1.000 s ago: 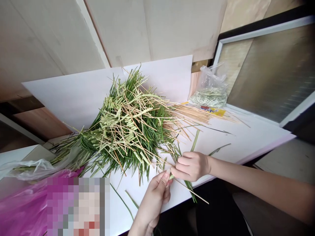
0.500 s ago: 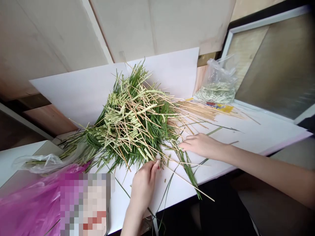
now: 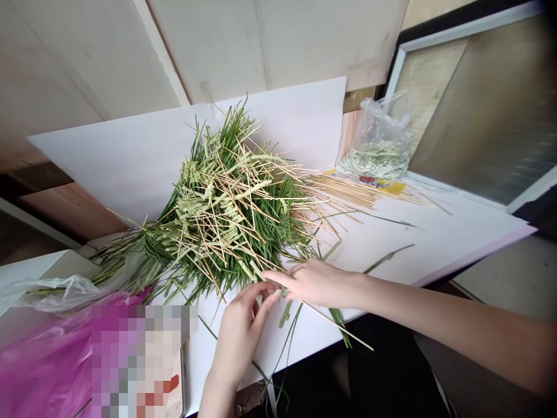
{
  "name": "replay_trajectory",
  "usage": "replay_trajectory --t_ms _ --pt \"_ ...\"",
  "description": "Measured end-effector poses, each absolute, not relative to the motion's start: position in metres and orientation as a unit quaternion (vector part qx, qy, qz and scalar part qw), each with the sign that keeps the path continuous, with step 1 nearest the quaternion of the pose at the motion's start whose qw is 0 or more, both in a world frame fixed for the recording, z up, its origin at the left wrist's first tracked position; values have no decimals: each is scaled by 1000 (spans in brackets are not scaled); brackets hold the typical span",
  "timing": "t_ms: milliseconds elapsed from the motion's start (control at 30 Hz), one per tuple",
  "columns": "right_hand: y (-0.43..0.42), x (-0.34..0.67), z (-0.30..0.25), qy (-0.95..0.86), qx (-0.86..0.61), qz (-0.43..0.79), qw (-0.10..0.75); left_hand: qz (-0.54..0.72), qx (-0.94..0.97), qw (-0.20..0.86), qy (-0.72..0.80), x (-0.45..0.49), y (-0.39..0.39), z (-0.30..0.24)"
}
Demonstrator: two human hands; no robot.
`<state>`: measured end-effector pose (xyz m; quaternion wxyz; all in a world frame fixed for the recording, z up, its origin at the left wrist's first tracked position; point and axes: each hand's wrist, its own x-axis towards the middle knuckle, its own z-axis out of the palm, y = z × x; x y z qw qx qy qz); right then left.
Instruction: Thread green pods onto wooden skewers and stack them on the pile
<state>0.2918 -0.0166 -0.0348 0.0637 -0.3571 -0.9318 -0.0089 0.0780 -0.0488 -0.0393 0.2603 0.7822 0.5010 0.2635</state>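
My left hand is pinched at the near edge of the pile, its thumb and forefinger closed on the end of a thin wooden skewer. The skewer slants down to the right, beneath my right hand, and past the table edge. Right fingertips meet the left ones, closed around a bit of pale green stalk, mostly hidden. Behind both hands rises a big heap of green chives, tied in small bundles, with many skewers sticking out. Loose chive leaves hang over the table edge below my right wrist.
More skewers lie right of the heap on yellow packaging. Behind stands a clear bag of pale green strips. At left are a magenta plastic bag and a blurred-out phone. A white board leans behind the white table.
My right hand has moved left from the loose chives to my left fingertips. My left hand stays on the skewer. The view has shifted slightly.
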Motion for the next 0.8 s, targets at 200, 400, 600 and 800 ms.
replay_trajectory --t_ms 200,400,600,800 --pt "-18 284 -36 -929 -349 66 104 266 795 252 484 87 -50 -46" --pt "-16 303 -33 -909 -343 172 161 306 791 244 470 73 -44 -45" --pt "-18 312 -30 -872 -328 311 191 302 808 227 452 71 -49 -39" --pt "-19 307 -30 -843 -320 401 160 293 858 133 400 81 -60 -39"
